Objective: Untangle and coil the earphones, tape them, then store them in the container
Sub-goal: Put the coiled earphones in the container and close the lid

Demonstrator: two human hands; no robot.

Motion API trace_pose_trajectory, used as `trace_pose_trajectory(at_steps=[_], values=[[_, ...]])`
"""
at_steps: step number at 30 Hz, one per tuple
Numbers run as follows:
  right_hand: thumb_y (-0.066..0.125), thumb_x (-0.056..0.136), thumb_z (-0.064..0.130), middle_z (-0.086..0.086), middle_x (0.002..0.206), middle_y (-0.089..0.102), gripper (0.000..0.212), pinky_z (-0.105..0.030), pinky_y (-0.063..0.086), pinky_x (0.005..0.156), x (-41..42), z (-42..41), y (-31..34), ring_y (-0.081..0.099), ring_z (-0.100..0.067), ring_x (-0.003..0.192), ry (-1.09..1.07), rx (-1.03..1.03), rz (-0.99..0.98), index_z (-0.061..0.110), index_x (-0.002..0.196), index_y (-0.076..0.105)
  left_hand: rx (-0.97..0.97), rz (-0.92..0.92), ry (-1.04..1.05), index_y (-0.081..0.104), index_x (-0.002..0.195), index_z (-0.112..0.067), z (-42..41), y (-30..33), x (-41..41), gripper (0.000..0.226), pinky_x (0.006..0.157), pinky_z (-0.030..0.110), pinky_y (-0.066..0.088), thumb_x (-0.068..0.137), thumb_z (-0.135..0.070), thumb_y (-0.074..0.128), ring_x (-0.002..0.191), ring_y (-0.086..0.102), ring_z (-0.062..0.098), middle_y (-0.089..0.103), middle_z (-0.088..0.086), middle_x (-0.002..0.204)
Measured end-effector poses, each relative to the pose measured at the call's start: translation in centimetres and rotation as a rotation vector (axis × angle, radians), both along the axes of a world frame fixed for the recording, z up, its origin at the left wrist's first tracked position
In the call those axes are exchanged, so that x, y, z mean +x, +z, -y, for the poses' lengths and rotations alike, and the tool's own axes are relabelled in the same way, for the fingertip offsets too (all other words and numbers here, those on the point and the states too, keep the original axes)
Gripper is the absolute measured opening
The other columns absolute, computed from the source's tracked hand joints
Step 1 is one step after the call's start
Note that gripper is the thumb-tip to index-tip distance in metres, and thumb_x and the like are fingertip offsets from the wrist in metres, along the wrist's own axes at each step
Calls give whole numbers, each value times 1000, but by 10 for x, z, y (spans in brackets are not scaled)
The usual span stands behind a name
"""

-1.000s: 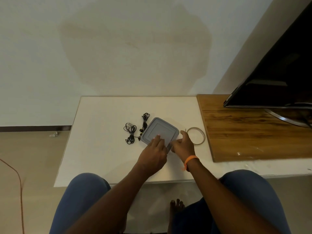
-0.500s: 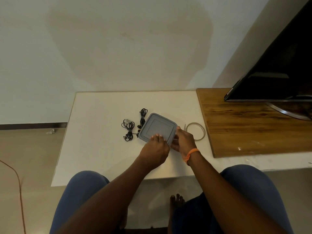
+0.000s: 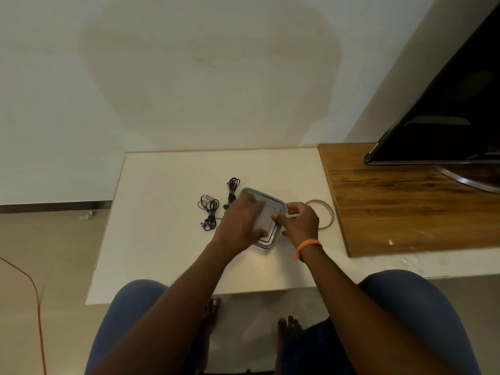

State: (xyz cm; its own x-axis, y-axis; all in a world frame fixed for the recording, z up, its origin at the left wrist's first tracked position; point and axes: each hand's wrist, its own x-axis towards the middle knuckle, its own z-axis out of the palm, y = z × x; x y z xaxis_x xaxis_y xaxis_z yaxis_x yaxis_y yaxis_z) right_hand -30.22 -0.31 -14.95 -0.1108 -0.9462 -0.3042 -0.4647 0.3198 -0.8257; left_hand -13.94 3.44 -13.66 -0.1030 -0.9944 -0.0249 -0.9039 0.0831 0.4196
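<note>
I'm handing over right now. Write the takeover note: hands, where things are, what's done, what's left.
Left hand: lies spread on the container lid, fingers fairly straight.
Right hand: grips the lid's right edge, fingers curled at the rim.
Container: middle of the white table, lid on.
Earphones: two bundles left of the container, one further left, one against its far-left corner. Both look coiled; tape on them cannot be made out.
Tape roll: right of the container.
Done: apparently coiling.
Left: open the lid, store both bundles, close.
</note>
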Motion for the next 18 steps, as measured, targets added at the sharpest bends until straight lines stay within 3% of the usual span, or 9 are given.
trace_pose_trajectory(at_steps=[2, 5, 8, 14, 18], values=[[89, 66, 21, -5, 95, 65, 40, -46, 59, 74, 3, 5, -3, 65, -26, 88, 16, -5, -48, 13, 98, 67, 38, 109, 42, 48, 140, -16, 3, -4, 1, 87, 102, 46, 37, 68, -54, 79, 131, 37, 33, 37, 12, 150], [87, 68, 18, -9, 96, 66, 40, -30, 53, 76, 6, 14, -3, 62, -21, 86, 71, 23, -89, 6, 101, 67, 167, 141, 18, 31, 151, -11, 9, -9, 2, 98, 120, 41, 17, 76, -58, 73, 149, 11, 33, 17, 17, 162], [86, 70, 15, -10, 96, 64, 40, -23, 44, 71, 9, 19, 0, 58, -20, 85, 86, 41, -109, 2, 102, 65, 200, 110, 38, 26, 153, -12, 15, -4, 2, 103, 120, 36, 18, 74, -56, 76, 150, 11, 28, 18, 12, 162], [85, 70, 15, -5, 92, 60, 41, -25, 44, 73, 9, 19, 5, 57, -19, 85, 127, 19, -152, 6, 100, 60, 224, 99, 53, 24, 152, -14, 18, 5, -1, 107, 116, 39, 29, 70, -55, 80, 147, 19, 27, 24, 9, 160], [85, 71, 18, -4, 92, 63, 37, -27, 50, 73, 9, 15, 11, 60, -18, 83, 153, -36, -190, 11, 97, 59, 228, 126, 62, 24, 150, -20, 21, 12, 0, 108, 99, 44, 46, 65, -53, 84, 137, 29, 31, 30, 9, 151]])
